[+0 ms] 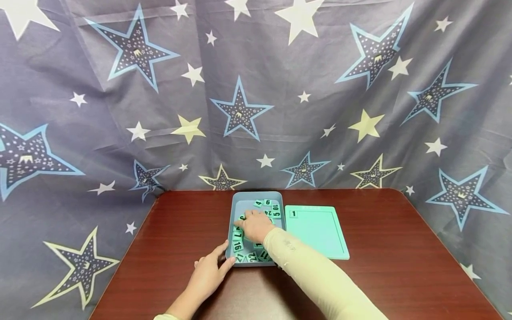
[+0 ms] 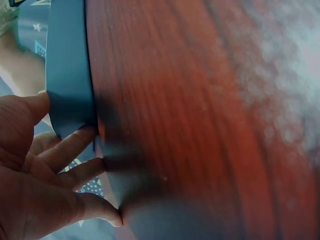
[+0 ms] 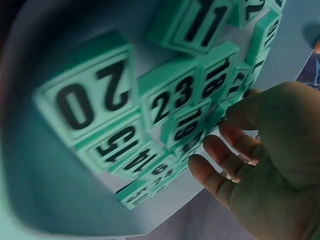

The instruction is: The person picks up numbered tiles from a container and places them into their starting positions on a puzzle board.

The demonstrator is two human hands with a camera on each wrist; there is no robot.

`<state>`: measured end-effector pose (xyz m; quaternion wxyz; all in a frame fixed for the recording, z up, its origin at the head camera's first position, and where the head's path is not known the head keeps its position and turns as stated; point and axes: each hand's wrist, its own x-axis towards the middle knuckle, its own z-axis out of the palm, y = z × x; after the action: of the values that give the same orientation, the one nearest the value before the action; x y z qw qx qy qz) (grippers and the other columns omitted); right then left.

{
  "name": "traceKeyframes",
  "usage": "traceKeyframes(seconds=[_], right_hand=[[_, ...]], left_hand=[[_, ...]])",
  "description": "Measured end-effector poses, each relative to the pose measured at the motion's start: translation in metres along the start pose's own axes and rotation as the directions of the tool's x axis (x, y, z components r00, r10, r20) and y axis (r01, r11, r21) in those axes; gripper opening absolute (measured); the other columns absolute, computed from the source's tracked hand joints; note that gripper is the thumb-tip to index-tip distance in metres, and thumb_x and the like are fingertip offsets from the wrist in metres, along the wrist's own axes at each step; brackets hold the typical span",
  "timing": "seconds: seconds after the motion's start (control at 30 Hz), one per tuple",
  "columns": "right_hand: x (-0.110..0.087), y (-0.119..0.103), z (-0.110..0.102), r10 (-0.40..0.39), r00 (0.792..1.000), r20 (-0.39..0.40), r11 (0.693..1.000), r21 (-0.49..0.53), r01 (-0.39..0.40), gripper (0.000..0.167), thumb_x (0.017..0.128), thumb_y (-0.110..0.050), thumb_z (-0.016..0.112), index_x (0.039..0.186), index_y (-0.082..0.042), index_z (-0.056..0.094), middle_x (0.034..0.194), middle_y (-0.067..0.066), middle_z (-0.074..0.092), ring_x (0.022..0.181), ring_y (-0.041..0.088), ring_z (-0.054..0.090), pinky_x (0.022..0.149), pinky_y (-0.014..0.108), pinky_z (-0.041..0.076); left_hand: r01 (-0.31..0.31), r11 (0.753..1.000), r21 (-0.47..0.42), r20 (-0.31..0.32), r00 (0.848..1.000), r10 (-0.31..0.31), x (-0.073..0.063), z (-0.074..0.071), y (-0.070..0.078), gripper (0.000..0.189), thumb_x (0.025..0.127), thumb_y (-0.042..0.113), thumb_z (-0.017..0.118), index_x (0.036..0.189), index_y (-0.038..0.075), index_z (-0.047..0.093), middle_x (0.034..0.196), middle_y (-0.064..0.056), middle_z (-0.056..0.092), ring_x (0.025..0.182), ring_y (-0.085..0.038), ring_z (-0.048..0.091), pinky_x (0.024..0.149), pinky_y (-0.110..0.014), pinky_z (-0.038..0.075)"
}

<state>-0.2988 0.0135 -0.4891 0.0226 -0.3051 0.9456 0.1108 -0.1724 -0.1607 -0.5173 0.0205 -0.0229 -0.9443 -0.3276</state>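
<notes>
My right hand (image 1: pixel 258 226) reaches down into a grey-blue tray (image 1: pixel 242 202), its fingertips among green number tiles near the left wall. In the right wrist view the fingers (image 3: pixel 240 115) are loosely bent over the tiles; no tile shows gripped. Close by lie the tiles 20 (image 3: pixel 95 95), 23 (image 3: pixel 170 97) and 11 (image 3: pixel 202 22), with several others around them. At the tray's near left corner is my left hand (image 1: pixel 206 273), thumb at the near rim and fingers spread along the outer side. Its lower fingertips rest on the table in the left wrist view.
A mint-green board (image 1: pixel 320 235) lies right beside the tray, with a tile marked 1 (image 1: pixel 294 214) in its upper left corner. The reddish-brown table (image 1: pixel 384 249) ends at a grey curtain (image 1: pixel 280 89) printed with stars.
</notes>
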Motion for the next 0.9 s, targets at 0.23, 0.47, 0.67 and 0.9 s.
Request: traceKeyframes(seconds=[0.23,0.47,0.67,0.9], right_hand=[[-0.009,0.019,0.002,0.009,1.000,0.005,0.995,0.094,-0.010,0.050,0.114,-0.018,0.046,0.156,-0.045,0.054,0.145,0.009,0.059,0.138,0.029,0.056,0.114,0.046,0.051],[-0.003,0.026,0.005,-0.020,0.984,-0.177,0.978,0.201,0.056,0.032,0.107,-0.018,0.062,0.136,-0.022,0.076,0.129,0.003,0.074,0.122,0.024,0.069,0.107,0.039,0.056],[0.003,0.020,0.007,-0.038,0.980,-0.195,0.981,0.181,0.074,0.020,0.100,-0.027,0.075,0.117,-0.018,0.081,0.112,-0.002,0.081,0.105,0.018,0.076,0.092,0.034,0.062],[0.007,0.016,0.010,0.016,0.989,-0.149,0.979,0.204,0.015,0.020,0.100,-0.030,0.076,0.115,-0.019,0.081,0.109,-0.002,0.081,0.099,0.016,0.076,0.087,0.034,0.063]], left_hand=[[-0.013,1.000,-0.006,-0.016,1.000,0.013,0.000,0.000,0.001,0.054,0.102,0.034,0.074,0.151,0.016,0.062,0.130,-0.012,0.078,0.120,-0.055,0.066,0.104,-0.088,0.033],[-0.005,1.000,-0.002,-0.010,1.000,0.005,-0.001,0.001,0.000,0.055,0.102,0.035,0.074,0.152,0.017,0.062,0.132,-0.012,0.077,0.120,-0.055,0.066,0.105,-0.087,0.033],[-0.007,1.000,-0.002,-0.010,1.000,0.007,-0.001,0.004,-0.002,0.055,0.102,0.037,0.074,0.152,0.018,0.062,0.136,-0.012,0.075,0.120,-0.055,0.067,0.106,-0.086,0.034],[-0.003,1.000,-0.009,-0.008,1.000,0.003,-0.001,0.002,-0.002,0.055,0.102,0.037,0.073,0.152,0.018,0.062,0.132,-0.011,0.077,0.122,-0.056,0.066,0.106,-0.087,0.032]])
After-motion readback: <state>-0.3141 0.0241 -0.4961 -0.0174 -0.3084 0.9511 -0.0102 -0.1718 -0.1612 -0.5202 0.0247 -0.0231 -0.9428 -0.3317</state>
